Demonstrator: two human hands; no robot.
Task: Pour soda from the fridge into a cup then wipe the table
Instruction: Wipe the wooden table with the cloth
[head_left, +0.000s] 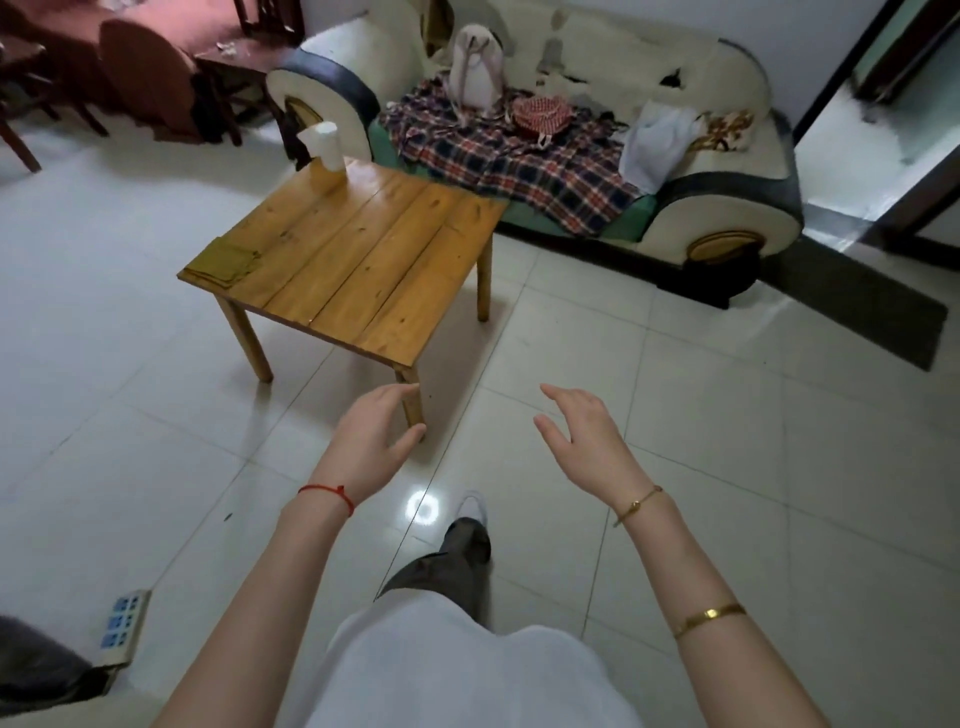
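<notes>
A low wooden table (363, 260) stands on the tiled floor ahead of me. On its far left corner is a white paper cup (326, 146), upright. An olive-green folded cloth (224, 260) lies flat on its near left corner. My left hand (371, 439) hangs in the air in front of the table's nearest leg, fingers apart, holding nothing. My right hand (584, 436) is level with it over the floor to the right, also with spread fingers and nothing in it. No soda or fridge is in view.
A white and green sofa (727, 218) with a plaid blanket, a pale backpack (475, 73) and clothes stands behind the table. Dark wooden chairs (140, 78) are at the back left. A power strip (122, 626) lies on the floor at lower left. A doorway (893, 119) opens at right.
</notes>
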